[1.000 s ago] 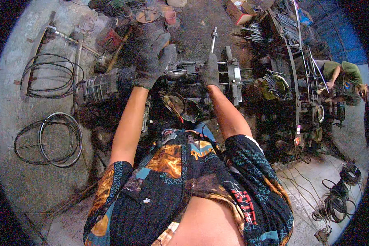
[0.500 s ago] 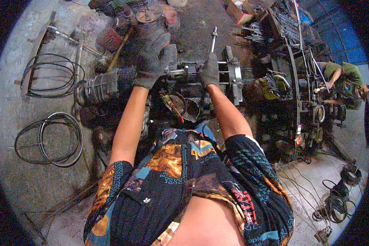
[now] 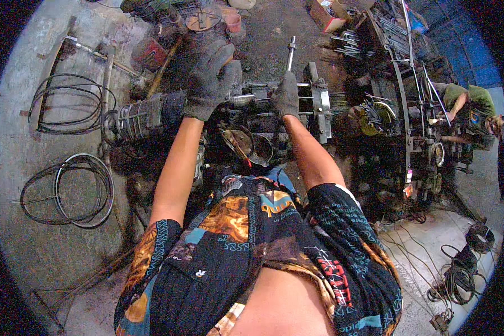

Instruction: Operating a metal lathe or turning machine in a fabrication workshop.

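Observation:
My left hand (image 3: 209, 84), in a dark grey glove, lies over the left part of a greasy bench machine (image 3: 252, 120). Its fingers are stretched out, with a gap near the thumb side. My right hand (image 3: 286, 98), gloved the same way, is closed round the lower end of a bright metal rod (image 3: 292, 53) that points away from me. Between the hands sits a shiny steel cylinder (image 3: 242, 100) on the machine. To the right of my right hand, parallel bars run into a steel end block (image 3: 321, 106). A dark round pan (image 3: 261, 150) rests on the near side.
A ribbed motor (image 3: 134, 120) adjoins the machine at left. Coiled cable or hose (image 3: 67, 190) lies on the left floor. Far off are a red bucket (image 3: 149, 53) and a cardboard box (image 3: 329, 15). At right, a co-worker in a green shirt (image 3: 479, 103) works beside a long metal frame (image 3: 404, 112).

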Demonstrator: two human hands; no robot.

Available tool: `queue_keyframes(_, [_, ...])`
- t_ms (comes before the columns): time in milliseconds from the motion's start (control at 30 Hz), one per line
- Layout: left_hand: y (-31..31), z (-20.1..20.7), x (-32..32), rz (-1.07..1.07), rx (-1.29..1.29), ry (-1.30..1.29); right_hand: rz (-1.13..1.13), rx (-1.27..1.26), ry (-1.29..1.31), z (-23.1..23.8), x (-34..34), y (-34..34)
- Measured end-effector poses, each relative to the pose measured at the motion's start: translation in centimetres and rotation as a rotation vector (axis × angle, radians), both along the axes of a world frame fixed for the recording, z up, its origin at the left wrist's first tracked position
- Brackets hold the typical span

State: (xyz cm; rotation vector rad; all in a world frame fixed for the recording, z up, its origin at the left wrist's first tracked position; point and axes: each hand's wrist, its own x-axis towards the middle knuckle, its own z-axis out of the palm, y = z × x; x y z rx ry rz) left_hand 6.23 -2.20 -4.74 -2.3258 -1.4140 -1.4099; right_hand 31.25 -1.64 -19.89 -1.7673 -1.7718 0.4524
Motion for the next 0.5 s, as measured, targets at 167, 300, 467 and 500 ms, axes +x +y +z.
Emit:
queue_keyframes(167, [-0.24,0.13,0.39,-0.036,-0.089,-0.077,-0.020,0.293,-0.051,-0.27,-0.41,0.12])
queue_keyframes(300, [0.32,-0.10,0.21,-0.032,0.005,-0.040,-0.002,0.179,-0.071,-0.39,-0.19,0.16])
queue_keyframes(467, [0.34,-0.28,0.18,-0.021,-0.010,-0.037,-0.009,-0.144,-0.002,0.00,-0.11,0.30])
queue_keyframes(500, [0.36,-0.32,0.18,-0.022,-0.010,-0.038,-0.014,-0.063,-0.025,-0.36,-0.13,0.22])
